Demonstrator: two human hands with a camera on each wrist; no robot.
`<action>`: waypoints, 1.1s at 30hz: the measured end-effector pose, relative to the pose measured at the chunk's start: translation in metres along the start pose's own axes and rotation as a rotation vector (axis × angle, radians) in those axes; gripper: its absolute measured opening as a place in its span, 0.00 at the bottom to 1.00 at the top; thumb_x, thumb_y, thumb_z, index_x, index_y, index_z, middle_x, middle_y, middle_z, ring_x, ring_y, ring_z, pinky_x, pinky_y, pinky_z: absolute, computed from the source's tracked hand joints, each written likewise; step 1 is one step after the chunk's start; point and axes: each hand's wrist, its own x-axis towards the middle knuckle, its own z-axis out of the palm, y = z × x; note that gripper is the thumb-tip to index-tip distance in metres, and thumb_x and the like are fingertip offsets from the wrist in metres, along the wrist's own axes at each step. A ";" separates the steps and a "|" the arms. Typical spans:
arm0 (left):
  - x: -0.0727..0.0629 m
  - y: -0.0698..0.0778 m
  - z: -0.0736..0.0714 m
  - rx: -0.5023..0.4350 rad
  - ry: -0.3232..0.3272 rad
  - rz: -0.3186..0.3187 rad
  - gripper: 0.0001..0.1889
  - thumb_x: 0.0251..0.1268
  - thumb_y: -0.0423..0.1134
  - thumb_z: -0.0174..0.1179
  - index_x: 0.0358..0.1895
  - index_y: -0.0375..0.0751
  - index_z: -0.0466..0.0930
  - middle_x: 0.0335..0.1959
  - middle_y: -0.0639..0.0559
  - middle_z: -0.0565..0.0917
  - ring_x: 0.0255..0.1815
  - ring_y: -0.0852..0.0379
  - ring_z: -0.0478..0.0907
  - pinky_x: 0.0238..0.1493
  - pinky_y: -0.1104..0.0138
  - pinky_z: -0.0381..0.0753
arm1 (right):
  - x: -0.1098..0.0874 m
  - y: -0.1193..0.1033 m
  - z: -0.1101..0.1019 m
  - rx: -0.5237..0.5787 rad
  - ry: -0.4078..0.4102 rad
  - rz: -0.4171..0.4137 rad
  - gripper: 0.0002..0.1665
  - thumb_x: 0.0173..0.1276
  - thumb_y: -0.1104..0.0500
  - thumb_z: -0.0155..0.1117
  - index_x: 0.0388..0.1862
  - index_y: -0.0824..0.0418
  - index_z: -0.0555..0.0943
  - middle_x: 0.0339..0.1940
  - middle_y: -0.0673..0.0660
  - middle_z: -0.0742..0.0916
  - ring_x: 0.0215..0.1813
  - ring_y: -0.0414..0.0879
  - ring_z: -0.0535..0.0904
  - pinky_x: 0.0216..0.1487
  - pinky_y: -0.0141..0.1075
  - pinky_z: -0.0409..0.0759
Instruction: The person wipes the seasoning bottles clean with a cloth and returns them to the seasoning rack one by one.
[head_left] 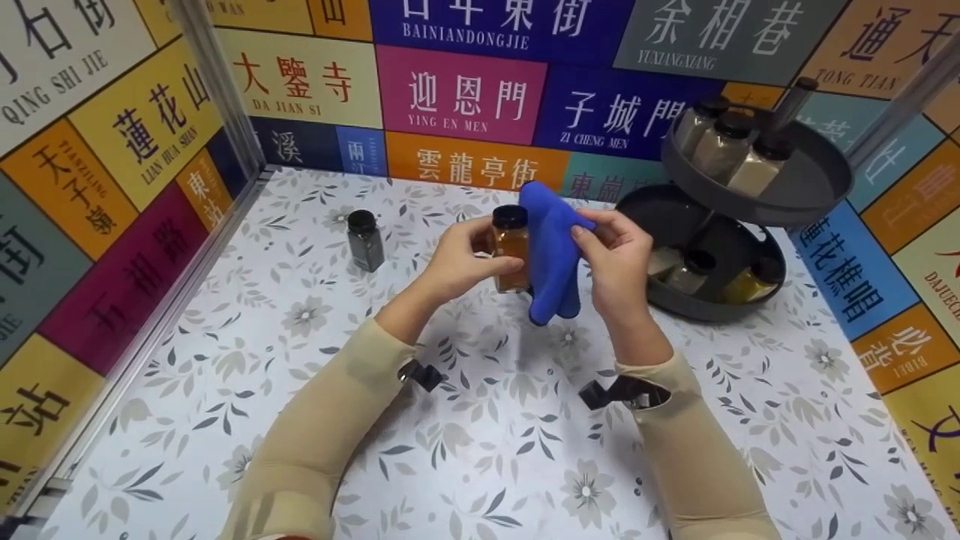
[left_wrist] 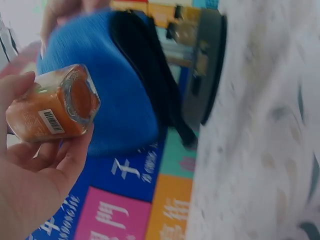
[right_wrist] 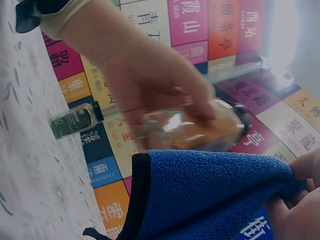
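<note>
Orange-filled jar [head_left: 513,244] and blue cloth [head_left: 553,251], one per hand
Left hand [head_left: 459,259] is gripping the jar pretty much mid-frame; right hand [head_left: 619,251] is pinching the cloth just to its right. A dark jar [head_left: 366,244] is standing left of center, and a two-tier rack [head_left: 757,206] is sitting over on the right.

White floral-patterned tabletop [head_left: 465,465]; dark jar [head_left: 366,247] standing left, two-tiered dark rack [head_left: 709,309] right.
</note>
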 end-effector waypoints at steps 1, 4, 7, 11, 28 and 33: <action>-0.002 0.004 0.001 -0.005 0.006 -0.002 0.25 0.59 0.46 0.80 0.59 0.44 0.87 0.45 0.47 0.89 0.45 0.52 0.82 0.51 0.62 0.83 | -0.003 0.001 0.003 -0.016 -0.018 0.005 0.11 0.68 0.78 0.66 0.47 0.74 0.88 0.37 0.54 0.92 0.38 0.44 0.89 0.40 0.33 0.89; -0.005 0.012 0.004 -0.002 0.042 -0.006 0.24 0.56 0.46 0.82 0.54 0.43 0.88 0.42 0.47 0.89 0.43 0.53 0.83 0.49 0.64 0.84 | -0.010 0.002 0.009 -0.085 -0.070 -0.013 0.11 0.69 0.76 0.68 0.49 0.73 0.88 0.40 0.53 0.93 0.42 0.43 0.90 0.45 0.33 0.89; -0.006 0.015 0.005 0.013 0.059 0.013 0.21 0.56 0.45 0.82 0.50 0.43 0.88 0.39 0.49 0.89 0.40 0.54 0.84 0.45 0.65 0.85 | -0.016 0.002 0.012 -0.149 -0.091 -0.074 0.12 0.69 0.74 0.69 0.50 0.73 0.88 0.43 0.54 0.94 0.47 0.44 0.92 0.50 0.33 0.89; -0.008 0.019 0.003 0.014 0.068 0.065 0.20 0.57 0.45 0.81 0.51 0.43 0.90 0.38 0.48 0.90 0.39 0.54 0.85 0.45 0.63 0.86 | -0.020 0.005 0.016 -0.203 -0.098 -0.137 0.12 0.68 0.74 0.70 0.50 0.73 0.88 0.45 0.61 0.94 0.48 0.43 0.92 0.48 0.33 0.89; -0.010 0.033 -0.014 -0.047 0.233 0.095 0.20 0.61 0.43 0.78 0.56 0.43 0.90 0.36 0.47 0.89 0.37 0.54 0.84 0.44 0.65 0.84 | -0.036 0.018 0.033 -0.419 -0.196 -0.057 0.10 0.63 0.71 0.75 0.44 0.67 0.92 0.42 0.64 0.94 0.43 0.41 0.92 0.43 0.28 0.88; -0.010 0.029 -0.005 -0.038 0.174 0.082 0.18 0.61 0.42 0.79 0.53 0.41 0.90 0.36 0.47 0.90 0.35 0.56 0.84 0.41 0.66 0.86 | -0.034 0.008 0.029 -0.375 -0.130 -0.117 0.10 0.64 0.71 0.75 0.45 0.69 0.92 0.43 0.66 0.94 0.44 0.40 0.93 0.46 0.30 0.89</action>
